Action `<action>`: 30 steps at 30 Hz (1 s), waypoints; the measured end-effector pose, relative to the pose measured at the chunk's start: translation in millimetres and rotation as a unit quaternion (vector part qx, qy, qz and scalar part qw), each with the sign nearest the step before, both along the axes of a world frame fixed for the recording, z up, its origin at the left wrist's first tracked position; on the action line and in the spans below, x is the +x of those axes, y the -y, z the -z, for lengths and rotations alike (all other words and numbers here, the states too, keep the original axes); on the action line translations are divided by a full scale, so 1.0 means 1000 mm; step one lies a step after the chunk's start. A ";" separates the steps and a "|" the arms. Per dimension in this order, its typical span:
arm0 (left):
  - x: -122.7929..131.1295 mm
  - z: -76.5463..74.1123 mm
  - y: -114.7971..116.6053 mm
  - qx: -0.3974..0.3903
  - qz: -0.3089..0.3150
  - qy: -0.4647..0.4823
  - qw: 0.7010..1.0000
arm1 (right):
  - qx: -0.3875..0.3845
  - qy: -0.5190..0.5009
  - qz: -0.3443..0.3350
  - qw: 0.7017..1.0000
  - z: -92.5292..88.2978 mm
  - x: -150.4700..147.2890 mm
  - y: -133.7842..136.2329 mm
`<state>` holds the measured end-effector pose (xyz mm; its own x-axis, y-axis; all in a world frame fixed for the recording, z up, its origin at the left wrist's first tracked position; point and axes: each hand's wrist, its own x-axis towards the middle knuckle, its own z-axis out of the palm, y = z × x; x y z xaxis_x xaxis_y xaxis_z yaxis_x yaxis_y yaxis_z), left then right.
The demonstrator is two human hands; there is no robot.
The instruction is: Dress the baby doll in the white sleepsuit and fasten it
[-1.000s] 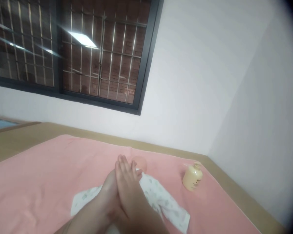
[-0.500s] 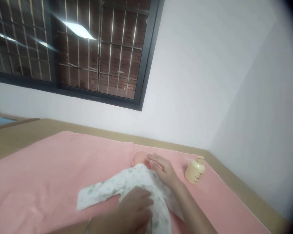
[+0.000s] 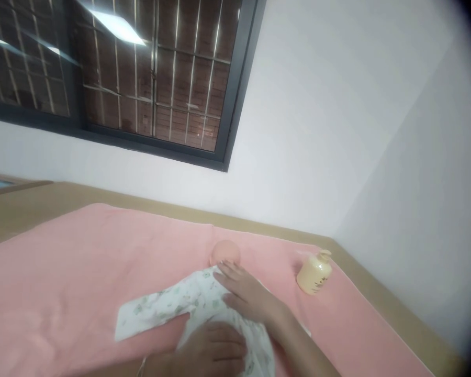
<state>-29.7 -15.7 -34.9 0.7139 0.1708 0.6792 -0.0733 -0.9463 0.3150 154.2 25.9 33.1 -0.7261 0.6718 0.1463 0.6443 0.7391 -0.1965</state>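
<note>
A baby doll (image 3: 226, 252) lies on a pink cloth (image 3: 141, 251); only the rounded top of its head shows. It wears a white garment (image 3: 157, 309) with a green print, one sleeve stretched out to the left. My right hand (image 3: 245, 293) lies flat on the upper part of the garment, just below the head, fingers extended. Lower down, my left hand (image 3: 215, 345) rests palm down on the front of the garment with its fingers side by side. The doll's face and most of its body are hidden by the hands and clothing.
To the right, a pale yellow pump bottle (image 3: 314, 273) stands on the cloth. A tan surface edge (image 3: 172, 207) runs along the white wall (image 3: 306, 131). Above is a dark-framed window (image 3: 224, 157) with metal bars behind it.
My right hand has moved left and down from beside the doll's head onto the upper garment. My left hand has shifted slightly down and its fingers have flattened. The view has tilted slightly.
</note>
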 end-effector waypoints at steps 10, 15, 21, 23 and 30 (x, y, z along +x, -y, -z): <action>0.016 0.020 -0.007 -0.006 -0.006 0.041 0.999 | 0.023 0.002 -0.045 0.999 -0.003 -0.014 0.009; 0.011 0.017 0.000 -0.016 -0.035 0.034 0.999 | 0.007 -0.011 -0.010 1.000 -0.003 0.001 0.002; 0.021 0.021 -0.005 -0.020 -0.012 0.026 0.999 | -0.014 -0.001 -0.081 0.997 -0.012 -0.007 0.019; 0.018 0.016 -0.004 -0.029 -0.014 0.027 0.999 | 0.000 0.002 -0.075 0.997 -0.010 -0.013 0.016; 0.004 -0.002 0.004 -0.048 -0.005 0.011 0.999 | -0.002 -0.032 -0.001 0.999 0.006 0.009 -0.009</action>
